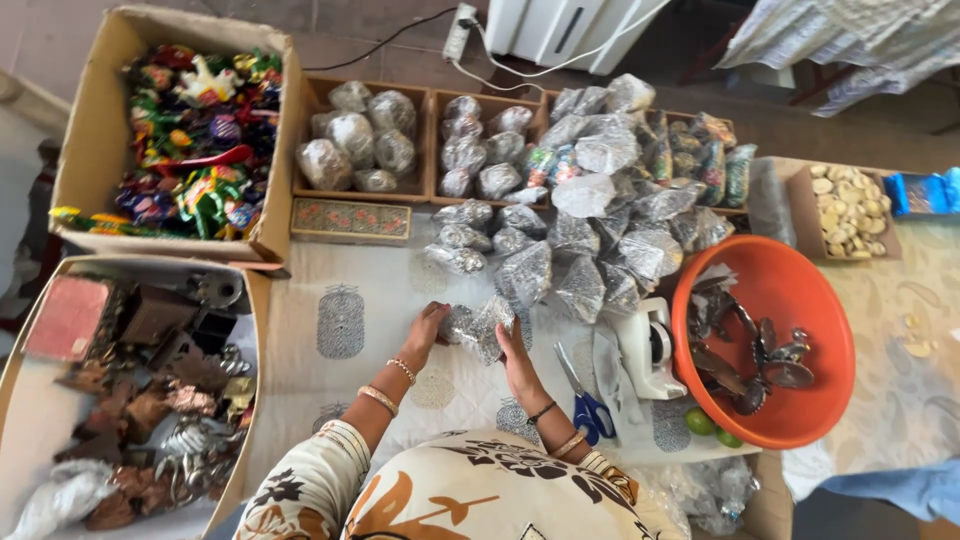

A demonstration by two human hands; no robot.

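Both hands, left hand [428,330] and right hand [512,352], gripping a silver-patterned wrapped parcel [478,326] over the white printed tablecloth [340,300]; round orange plastic tub [800,290] sitting at three o'clock.

Both hands, left [424,330] and right [513,356], are gripping a small silver-wrapped packet [478,328] over the white printed cloth. More silver packets are lying heaped just beyond it [590,240], spilling from three wooden trays [365,140] at the far edge. A cardboard box [90,130] at far left is brimming with bright multicoloured wrapped pieces. Below it, a second box [20,400] is holding brown and metallic items. A flat patterned box [350,221] is sitting before the trays. A small carton of pale discs [850,210] is standing at right, a blue pack [925,193] beside it.
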